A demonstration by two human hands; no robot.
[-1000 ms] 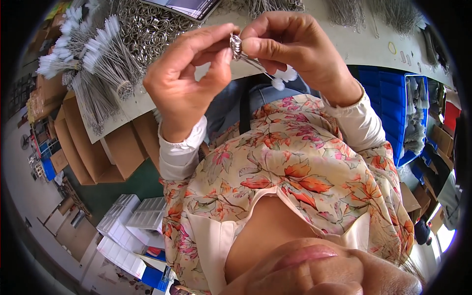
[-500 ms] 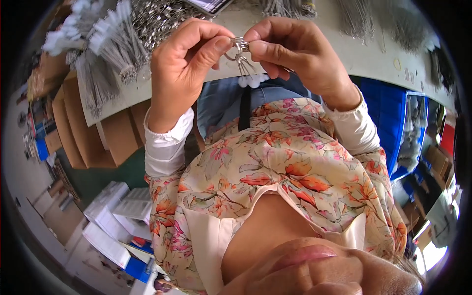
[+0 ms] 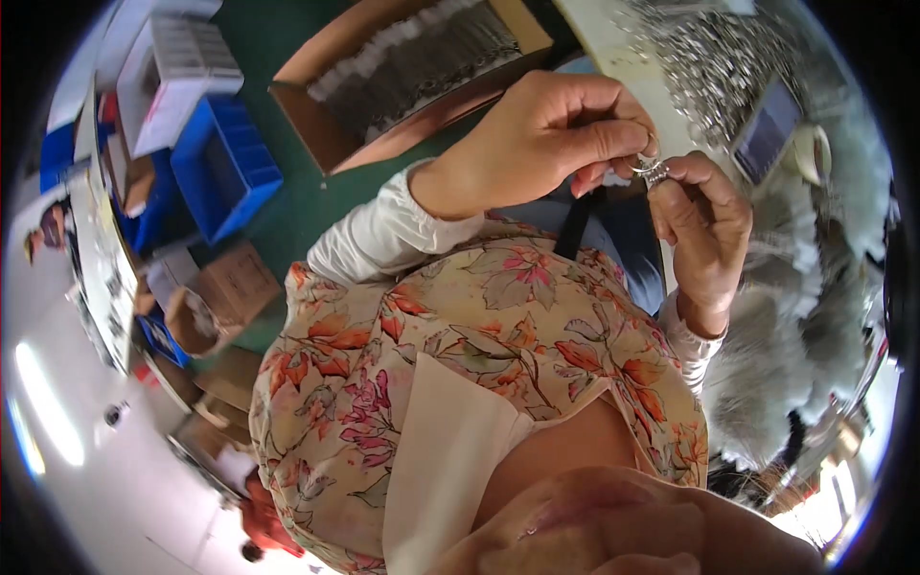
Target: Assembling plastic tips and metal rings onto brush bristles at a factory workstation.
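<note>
Beside the table, the left hand is pinching a metal ring between thumb and fingers, while the right hand is gripping small metal pieces just against it; whether they are hanging on the ring, I cannot tell. Both hands are working close together, probably so each is steadying its part for the other. A metal heap is lying on the table, likely for easy reach. Farther left, an open carton is holding rows of grey wires with pale ends; a blue bin is standing left of it.

Head-worn fisheye, facing down, hands near (rim seemingly blurred)
</note>
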